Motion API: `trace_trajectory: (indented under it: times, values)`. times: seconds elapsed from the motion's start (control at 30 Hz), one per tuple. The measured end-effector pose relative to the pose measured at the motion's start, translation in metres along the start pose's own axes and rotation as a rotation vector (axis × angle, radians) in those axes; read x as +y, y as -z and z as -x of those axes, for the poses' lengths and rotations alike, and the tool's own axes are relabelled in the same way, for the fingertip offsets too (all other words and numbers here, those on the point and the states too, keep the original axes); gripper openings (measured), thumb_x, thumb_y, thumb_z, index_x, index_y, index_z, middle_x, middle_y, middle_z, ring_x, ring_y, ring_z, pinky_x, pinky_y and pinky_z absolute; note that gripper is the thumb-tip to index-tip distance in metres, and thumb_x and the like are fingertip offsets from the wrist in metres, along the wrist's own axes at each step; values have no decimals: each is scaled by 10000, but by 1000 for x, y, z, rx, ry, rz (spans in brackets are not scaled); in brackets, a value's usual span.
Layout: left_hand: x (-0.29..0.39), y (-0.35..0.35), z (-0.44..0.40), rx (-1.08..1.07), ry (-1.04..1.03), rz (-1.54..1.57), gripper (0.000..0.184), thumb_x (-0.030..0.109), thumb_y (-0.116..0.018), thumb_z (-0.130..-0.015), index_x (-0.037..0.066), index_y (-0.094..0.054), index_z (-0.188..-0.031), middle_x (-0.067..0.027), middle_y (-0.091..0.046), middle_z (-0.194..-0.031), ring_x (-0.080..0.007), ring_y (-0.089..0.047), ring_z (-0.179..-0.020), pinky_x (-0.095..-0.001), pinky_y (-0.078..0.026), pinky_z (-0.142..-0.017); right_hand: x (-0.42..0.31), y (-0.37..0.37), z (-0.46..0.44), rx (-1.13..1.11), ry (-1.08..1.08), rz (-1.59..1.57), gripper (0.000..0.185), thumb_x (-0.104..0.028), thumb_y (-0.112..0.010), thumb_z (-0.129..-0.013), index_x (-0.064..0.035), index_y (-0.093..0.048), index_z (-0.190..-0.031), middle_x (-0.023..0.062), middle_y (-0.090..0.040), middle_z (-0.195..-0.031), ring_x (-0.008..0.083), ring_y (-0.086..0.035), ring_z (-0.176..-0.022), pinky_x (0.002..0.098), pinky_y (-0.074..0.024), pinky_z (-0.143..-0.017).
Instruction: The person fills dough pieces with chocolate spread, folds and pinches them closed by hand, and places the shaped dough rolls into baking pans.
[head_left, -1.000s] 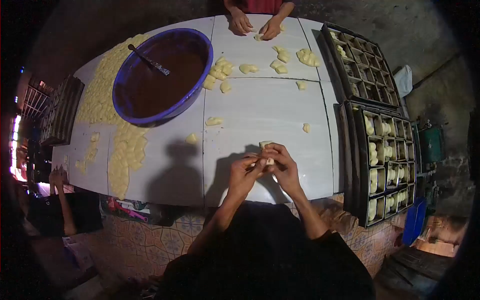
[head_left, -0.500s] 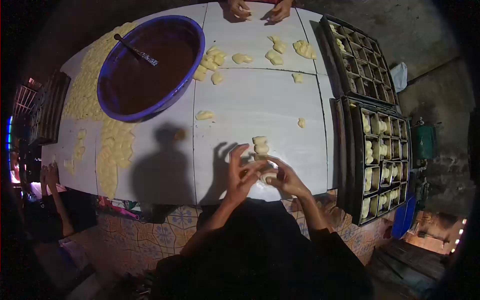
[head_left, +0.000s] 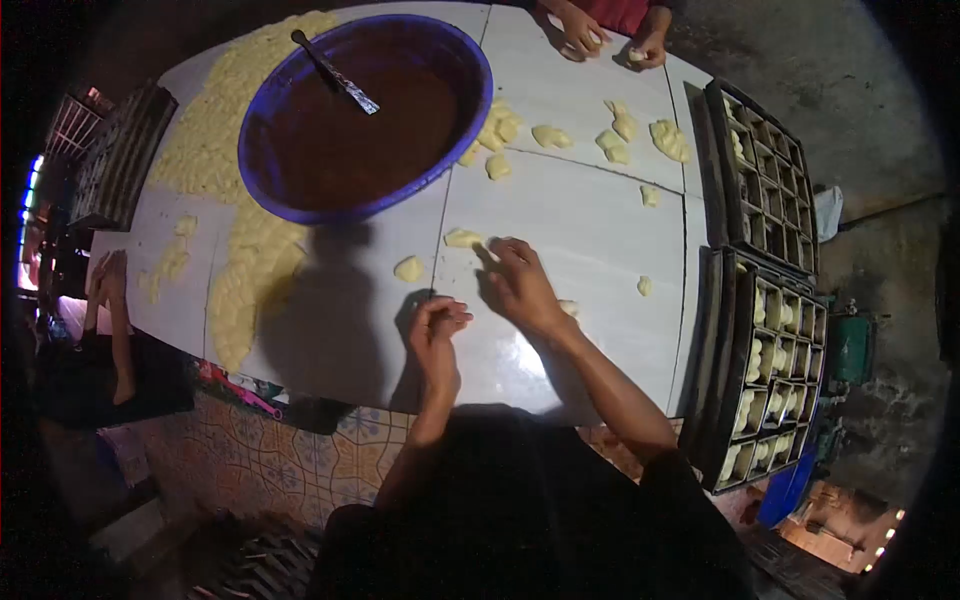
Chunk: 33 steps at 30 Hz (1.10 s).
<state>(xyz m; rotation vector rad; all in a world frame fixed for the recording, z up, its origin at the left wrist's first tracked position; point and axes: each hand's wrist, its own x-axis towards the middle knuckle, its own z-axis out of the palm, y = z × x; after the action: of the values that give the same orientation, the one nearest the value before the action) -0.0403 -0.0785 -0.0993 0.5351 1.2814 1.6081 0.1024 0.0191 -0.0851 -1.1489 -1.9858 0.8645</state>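
Observation:
My right hand (head_left: 522, 285) reaches forward over the white table, fingers stretched toward a pale dough piece (head_left: 462, 238) just left of its fingertips. I cannot tell whether they touch it. My left hand (head_left: 436, 345) is raised near the table's front edge, fingers loosely bent and apart, with nothing visible in it. Ahead of it lies a dough lump (head_left: 408, 268). Another pale dough piece (head_left: 568, 307) shows beside my right wrist, which partly hides it.
A blue basin (head_left: 262, 200) of brown filling holds a metal-ended utensil (head_left: 345, 82). Many dough pieces (head_left: 235, 300) cover the left side. Divided trays (head_left: 765, 180) stand at right, the nearer one (head_left: 738, 440) with dough. Co-workers' hands (head_left: 580, 30) are at the far side and left.
My hands have parted from the dough they held together. The right moved forward, the left moved left. A dough lump now lies left of the single piece. The view has shifted left.

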Motion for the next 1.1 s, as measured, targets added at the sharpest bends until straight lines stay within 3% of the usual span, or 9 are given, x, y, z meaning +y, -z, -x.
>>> trace_trajectory:
  times: [0.13,0.37,0.53,0.67,0.8,0.93,0.97,1.03,1.1]
  values:
    - [15,-5,6,-39,7,-34,205,47,-568,-838,-28,-574,-1028,-126,-631,-924,-211,-624,-837,-316,-504,-792,8,-73,-57,-2,21,383,350,-47,-596,-794,-4,-581,-1141,183,-589,-1017,364,-508,-1014,457,-426,-881]
    - [21,14,10,28,124,213,362,194,-477,-986,-21,-516,-1274,-88,-582,-1155,-163,-544,-1079,-335,-446,-921,-50,-29,5,-195,-46,-518,290,-39,-688,-786,-40,-675,-1076,111,-520,-1159,249,-563,-1046,361,-488,-886]
    - [39,-28,32,-233,-13,-213,169,33,-625,-891,-43,-667,-1035,-55,-654,-978,-85,-574,-882,-209,-455,-775,-70,22,59,37,-121,-329,280,36,-645,-808,-55,-687,-1069,112,-536,-1097,197,-567,-1001,298,-485,-812]
    - [50,-57,49,-281,24,-420,153,-7,-665,-836,-53,-687,-981,-62,-682,-857,-91,-607,-777,-205,-479,-711,-71,48,62,315,-137,-309,282,-214,-584,-907,-79,-644,-1147,107,-551,-1166,235,-481,-1117,340,-437,-889]
    - [26,-49,40,-472,788,769,238,53,-548,-893,-27,-592,-1112,-85,-614,-1101,-190,-610,-1002,-317,-514,-851,-65,30,79,173,101,-264,390,-376,-586,-885,-35,-648,-1064,123,-551,-1245,292,-419,-1218,433,-324,-1030]
    - [36,-53,32,-732,749,988,729,500,-586,-858,-51,-450,-1315,-161,-491,-1328,-271,-435,-1258,-415,-354,-1050,-52,40,78,174,-145,-751,719,-435,-682,-805,-36,-429,-1348,91,-438,-1367,249,-394,-1252,389,-332,-1034]
    - [47,-64,17,-992,639,970,1077,765,-537,-728,-78,-357,-1374,-246,-377,-1404,-319,-405,-1270,-440,-334,-1055,-54,48,77,44,-292,-929,1028,-567,-716,-729,-45,-214,-1459,86,-338,-1423,222,-366,-1274,359,-367,-1001]
    - [62,-68,-25,-1033,515,883,1049,758,-429,-807,-95,-285,-1401,-264,-423,-1371,-336,-412,-1276,-467,-287,-1089,-38,41,80,-2,-309,-809,1184,-741,-656,-664,-128,-90,-1503,107,-293,-1439,211,-386,-1239,365,-419,-917]
    - [113,-86,-86,-554,360,398,881,632,-272,-945,-167,-393,-1295,-243,-518,-1293,-315,-487,-1221,-445,-349,-1057,-30,35,77,50,-247,-896,1147,-766,-620,-675,-226,-52,-1512,102,-291,-1446,203,-418,-1192,376,-429,-867]
